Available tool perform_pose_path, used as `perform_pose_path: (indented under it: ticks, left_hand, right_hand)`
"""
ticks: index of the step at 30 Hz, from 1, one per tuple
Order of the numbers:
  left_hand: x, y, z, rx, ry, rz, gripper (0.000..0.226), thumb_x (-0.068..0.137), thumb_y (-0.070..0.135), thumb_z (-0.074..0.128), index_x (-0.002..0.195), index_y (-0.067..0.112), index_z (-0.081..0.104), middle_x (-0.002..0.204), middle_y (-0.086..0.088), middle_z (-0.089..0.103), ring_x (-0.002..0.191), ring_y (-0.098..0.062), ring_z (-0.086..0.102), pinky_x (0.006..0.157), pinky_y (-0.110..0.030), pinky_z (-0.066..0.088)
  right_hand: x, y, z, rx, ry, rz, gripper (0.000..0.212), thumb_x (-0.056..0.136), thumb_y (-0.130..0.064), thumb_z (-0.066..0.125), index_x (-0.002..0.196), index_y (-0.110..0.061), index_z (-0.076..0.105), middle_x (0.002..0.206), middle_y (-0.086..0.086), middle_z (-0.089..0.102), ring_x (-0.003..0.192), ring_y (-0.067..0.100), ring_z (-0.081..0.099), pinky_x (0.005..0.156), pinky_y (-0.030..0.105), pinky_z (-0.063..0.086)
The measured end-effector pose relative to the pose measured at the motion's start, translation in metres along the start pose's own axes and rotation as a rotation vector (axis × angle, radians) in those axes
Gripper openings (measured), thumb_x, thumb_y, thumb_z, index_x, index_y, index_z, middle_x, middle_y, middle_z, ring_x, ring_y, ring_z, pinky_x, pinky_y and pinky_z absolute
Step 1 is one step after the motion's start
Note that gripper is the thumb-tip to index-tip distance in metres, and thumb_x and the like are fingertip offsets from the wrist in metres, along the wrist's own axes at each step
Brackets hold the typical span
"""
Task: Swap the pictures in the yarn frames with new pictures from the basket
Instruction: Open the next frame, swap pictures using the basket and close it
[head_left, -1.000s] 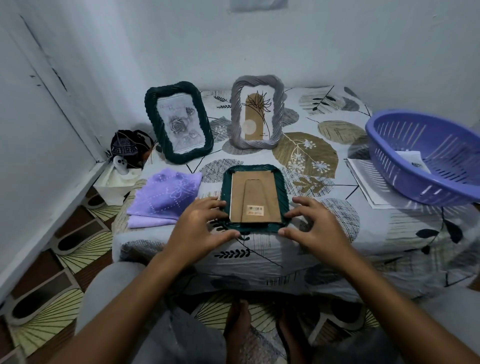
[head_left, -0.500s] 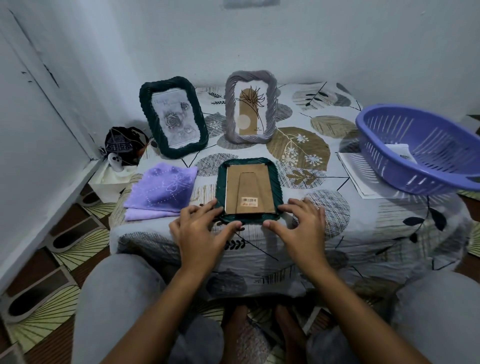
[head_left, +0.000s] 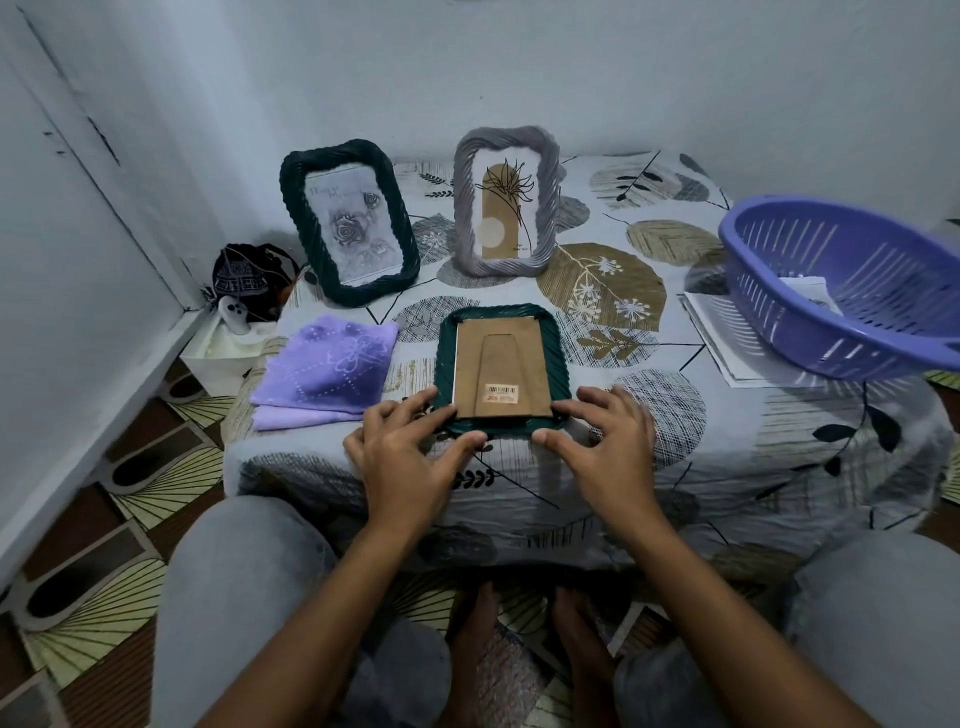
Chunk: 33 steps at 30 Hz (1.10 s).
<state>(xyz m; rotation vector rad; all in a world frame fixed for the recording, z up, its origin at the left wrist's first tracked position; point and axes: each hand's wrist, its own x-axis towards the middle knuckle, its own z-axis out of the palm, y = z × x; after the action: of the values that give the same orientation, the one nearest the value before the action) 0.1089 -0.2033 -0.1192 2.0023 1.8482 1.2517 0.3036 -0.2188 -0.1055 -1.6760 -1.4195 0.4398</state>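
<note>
Both hands have drawn in slightly: left hand (head_left: 402, 451) and right hand (head_left: 602, 441), fingers spread, touch the near corners of the face-down green frame (head_left: 501, 369) on the bench (head_left: 727, 441). Judged step: opening its cardboard backing (head_left: 503, 371) (picture hidden beneath); next, lift that backing by its edge.

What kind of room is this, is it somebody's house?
Probably a corner of a home: a small table under a leaf-print cloth against plain painted walls, patterned floor tiles, and a purple plastic basket beside yarn frames.

Grey trousers (head_left: 249, 597), bare forearms, bare feet (head_left: 478, 629).
</note>
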Motion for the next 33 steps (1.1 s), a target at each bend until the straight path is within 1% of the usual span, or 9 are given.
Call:
perform_pose_path:
  ticks: [5,8,13,18,20,23,24,28,33]
  left_hand:
    - [0.0011,-0.001,-0.0008,0.024,-0.005,0.023,0.059,0.067,0.073,0.054,0.103,0.031,0.074,0.123,0.013,0.062,0.107,-0.018,0.045,0.081,-0.031,0.02]
    - [0.0015,-0.0022,-0.0006,0.021,-0.009,0.037,0.058,0.067,0.071,0.055,0.103,0.03,0.074,0.123,0.012,0.063,0.106,-0.019,0.045,0.082,-0.032,0.022]
    - [0.0015,-0.0034,-0.0001,0.024,-0.004,0.06,0.057,0.068,0.071,0.056,0.102,0.03,0.074,0.121,0.011,0.064,0.104,-0.02,0.046,0.08,-0.03,0.019]
    - [0.0006,0.0008,-0.0009,-0.029,0.022,0.004,0.059,0.063,0.072,0.058,0.104,0.03,0.069,0.118,0.013,0.064,0.102,-0.014,0.046,0.079,-0.029,0.02]
    - [0.0007,0.0019,-0.001,-0.034,0.02,0.006,0.057,0.063,0.072,0.058,0.1,0.031,0.071,0.119,0.016,0.062,0.103,-0.012,0.044,0.078,-0.028,0.018]
    - [0.0014,0.0008,-0.0006,-0.043,0.018,0.014,0.055,0.063,0.073,0.058,0.097,0.032,0.072,0.116,0.024,0.055,0.104,-0.008,0.04,0.078,-0.028,0.018]
    - [0.0016,0.0001,-0.0005,-0.045,0.021,0.016,0.055,0.063,0.072,0.058,0.096,0.032,0.073,0.115,0.025,0.054,0.104,-0.008,0.039,0.078,-0.028,0.018]
    - [0.002,-0.0006,-0.0006,-0.04,0.019,0.031,0.054,0.063,0.072,0.058,0.096,0.032,0.073,0.115,0.022,0.056,0.102,-0.005,0.038,0.076,-0.025,0.015]
    - [0.0016,-0.0008,-0.0003,-0.035,0.01,0.032,0.053,0.064,0.072,0.058,0.095,0.032,0.074,0.117,0.015,0.063,0.102,-0.005,0.038,0.075,-0.025,0.014]
  right_hand:
    - [-0.0007,-0.0005,-0.0019,-0.013,-0.02,-0.002,0.038,0.072,-0.035,0.08,0.108,-0.028,0.071,0.133,0.0,0.055,0.139,0.02,0.025,0.115,0.04,0.011]
    - [-0.0004,-0.0007,-0.0021,-0.025,-0.03,-0.005,0.039,0.073,-0.036,0.079,0.11,-0.028,0.071,0.134,0.0,0.054,0.139,0.02,0.025,0.114,0.035,0.008]
    - [-0.0005,0.0006,-0.0025,-0.03,-0.046,-0.006,0.039,0.074,-0.036,0.078,0.111,-0.029,0.07,0.135,0.001,0.054,0.139,0.02,0.024,0.112,0.033,0.008]
    - [-0.0002,0.0002,-0.0029,-0.005,-0.038,-0.006,0.034,0.072,-0.033,0.08,0.105,-0.028,0.07,0.135,0.0,0.054,0.139,0.02,0.026,0.112,0.031,0.005]
    - [0.0,0.0008,-0.0034,-0.008,-0.048,-0.004,0.034,0.073,-0.032,0.079,0.105,-0.029,0.07,0.135,-0.001,0.053,0.139,0.019,0.025,0.112,0.03,0.005]
    - [0.0008,0.0015,-0.004,-0.002,-0.05,-0.002,0.035,0.074,-0.031,0.079,0.108,-0.027,0.071,0.135,-0.001,0.053,0.139,0.019,0.024,0.107,0.024,0.006]
    - [0.0007,0.0015,-0.0043,0.003,-0.05,0.001,0.036,0.074,-0.031,0.079,0.108,-0.026,0.071,0.135,-0.001,0.054,0.139,0.019,0.024,0.107,0.024,0.007]
    - [0.0001,0.001,-0.0048,-0.01,-0.05,0.005,0.036,0.074,-0.031,0.079,0.109,-0.026,0.071,0.133,0.001,0.055,0.139,0.022,0.025,0.113,0.036,0.012]
    - [-0.0002,0.0004,-0.0049,-0.011,-0.06,0.004,0.037,0.075,-0.031,0.078,0.111,-0.026,0.071,0.133,0.001,0.055,0.138,0.022,0.025,0.111,0.032,0.011]
